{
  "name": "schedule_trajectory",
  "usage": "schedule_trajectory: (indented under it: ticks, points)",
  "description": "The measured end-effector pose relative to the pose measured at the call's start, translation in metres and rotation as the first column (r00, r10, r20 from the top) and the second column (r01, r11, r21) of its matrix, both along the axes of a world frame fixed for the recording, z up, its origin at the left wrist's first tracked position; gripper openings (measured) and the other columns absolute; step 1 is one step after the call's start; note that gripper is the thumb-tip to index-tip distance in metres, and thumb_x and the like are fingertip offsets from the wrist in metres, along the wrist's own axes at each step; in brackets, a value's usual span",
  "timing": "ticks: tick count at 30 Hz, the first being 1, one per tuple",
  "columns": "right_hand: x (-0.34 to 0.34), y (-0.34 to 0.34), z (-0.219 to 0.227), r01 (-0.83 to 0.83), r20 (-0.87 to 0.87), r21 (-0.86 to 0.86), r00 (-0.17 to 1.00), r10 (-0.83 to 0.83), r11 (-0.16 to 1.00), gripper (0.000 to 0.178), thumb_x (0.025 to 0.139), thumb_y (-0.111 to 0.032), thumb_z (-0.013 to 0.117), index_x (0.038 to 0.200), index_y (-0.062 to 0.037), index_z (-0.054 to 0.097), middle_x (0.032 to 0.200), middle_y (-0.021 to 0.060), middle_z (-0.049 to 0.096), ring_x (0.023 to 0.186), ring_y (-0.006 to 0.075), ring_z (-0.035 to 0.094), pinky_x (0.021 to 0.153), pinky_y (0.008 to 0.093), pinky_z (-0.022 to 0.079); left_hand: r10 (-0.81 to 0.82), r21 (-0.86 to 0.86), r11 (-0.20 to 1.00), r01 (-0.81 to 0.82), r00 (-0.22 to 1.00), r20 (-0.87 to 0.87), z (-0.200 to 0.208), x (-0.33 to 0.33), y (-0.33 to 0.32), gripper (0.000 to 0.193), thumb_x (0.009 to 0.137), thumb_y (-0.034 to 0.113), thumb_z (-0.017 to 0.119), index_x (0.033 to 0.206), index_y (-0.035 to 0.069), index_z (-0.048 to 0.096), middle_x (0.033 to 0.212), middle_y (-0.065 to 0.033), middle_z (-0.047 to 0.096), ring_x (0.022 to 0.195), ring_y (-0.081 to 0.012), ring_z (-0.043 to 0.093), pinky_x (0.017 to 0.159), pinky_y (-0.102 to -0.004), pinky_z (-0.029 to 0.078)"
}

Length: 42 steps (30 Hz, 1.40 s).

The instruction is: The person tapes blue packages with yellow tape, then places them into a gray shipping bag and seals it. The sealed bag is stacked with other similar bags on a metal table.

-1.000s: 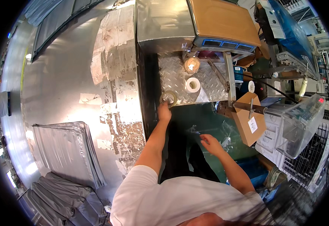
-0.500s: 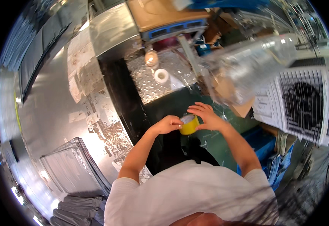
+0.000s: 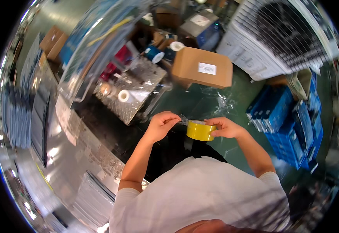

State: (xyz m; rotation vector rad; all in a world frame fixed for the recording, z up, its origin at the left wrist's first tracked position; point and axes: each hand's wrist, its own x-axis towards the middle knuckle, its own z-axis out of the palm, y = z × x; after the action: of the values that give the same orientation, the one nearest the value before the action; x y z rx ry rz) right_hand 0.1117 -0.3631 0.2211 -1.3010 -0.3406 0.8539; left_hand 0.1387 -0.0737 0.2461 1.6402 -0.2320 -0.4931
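In front of my body I hold a roll of yellow packing tape (image 3: 200, 131). My right hand (image 3: 224, 127) grips it from the right, the thumb on its side and the fingers over its upper edge. Just left of the roll, my left hand (image 3: 164, 125) pinches a short, crumpled strip of clear tape (image 3: 183, 120). That strip spans the small gap between the left fingertips and the roll.
Beyond my hands stands a brown cardboard box (image 3: 202, 68). A white fan unit (image 3: 270, 39) is at the far right, above a blue crate (image 3: 284, 145) with blue packs. Ahead left, a metal plate (image 3: 119, 105) bears a white roll (image 3: 126, 96). A metal-topped table (image 3: 66, 155) lies left.
My view has swung to the right. My left hand has drawn away from the roll, with a strip of tape now showing between. The right hand's fingers have closed onto the roll.
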Motion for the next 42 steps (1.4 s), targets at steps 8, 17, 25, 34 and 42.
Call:
schedule_trajectory:
  ticks: [8, 17, 25, 34, 42]
  points:
    - [-0.126, -0.142, 0.015, 0.351, -0.211, 0.122, 0.923, -0.321, 0.929, 0.034, 0.085, -0.019, 0.062, 0.111, 0.0009, 0.053, 0.103, 0.0036, 0.058, 0.096, 0.0103, 0.051, 0.089, 0.0279, 0.039, -0.057, -0.269, 0.963, -0.014, 0.966, -0.254, 0.013, -0.026, -0.138, 0.010, 0.083, -0.003, 0.054, 0.089, -0.002, 0.062, 0.069, 0.0015, 0.053, 0.059, -0.0046, 0.043, 0.053, -0.0180, 0.033]
    - [-0.219, -0.213, 0.000, 0.851, -0.310, 0.169, 0.525, -0.792, 0.498, 0.043, 0.089, -0.038, 0.053, 0.109, -0.0004, 0.055, 0.090, 0.0054, 0.060, 0.080, 0.0131, 0.056, 0.077, 0.0293, 0.047, -0.383, -0.379, 0.886, 0.266, 0.882, -0.274, 0.041, -0.035, -0.266, 0.010, 0.083, -0.002, 0.055, 0.091, -0.003, 0.061, 0.072, -0.0022, 0.056, 0.061, -0.0078, 0.048, 0.056, -0.0208, 0.038]
    - [-0.261, -0.268, -0.033, 0.976, -0.871, -0.005, -0.111, -0.479, -0.219, 0.036, 0.093, -0.041, 0.042, 0.079, -0.0083, 0.050, 0.057, 0.0004, 0.034, 0.053, 0.0181, 0.038, 0.078, 0.0398, 0.043, -0.516, 0.229, 0.755, 0.614, 0.772, -0.370, -0.083, -0.044, -0.347, 0.017, 0.082, 0.004, 0.059, 0.099, 0.003, 0.061, 0.086, -0.0014, 0.056, 0.075, -0.0104, 0.055, 0.065, -0.0247, 0.045]
    - [-0.237, -0.329, -0.030, 0.968, -0.440, -0.229, -0.195, -0.877, -0.100, 0.023, 0.089, -0.015, 0.049, 0.110, -0.0059, 0.053, 0.097, 0.0047, 0.060, 0.088, 0.0153, 0.059, 0.071, 0.0333, 0.048, -0.655, 0.172, 0.623, 0.763, 0.389, 0.647, -0.006, -0.072, -0.474, 0.011, 0.072, 0.005, 0.066, 0.081, 0.002, 0.060, 0.087, -0.0100, 0.059, 0.081, -0.0282, 0.057, 0.071, -0.0347, 0.047]
    - [-0.142, -0.354, -0.025, 0.983, -0.508, -0.165, -0.014, -0.861, 0.082, 0.015, 0.078, -0.007, 0.054, 0.091, -0.0005, 0.055, 0.074, 0.0029, 0.052, 0.063, 0.0106, 0.050, 0.055, 0.0222, 0.038, -0.621, -0.197, 0.762, 0.617, 0.782, 0.046, -0.078, -0.054, -0.559, 0.040, 0.072, 0.000, 0.067, 0.106, 0.003, 0.046, 0.107, -0.0052, 0.044, 0.100, -0.0144, 0.044, 0.086, -0.0274, 0.039]
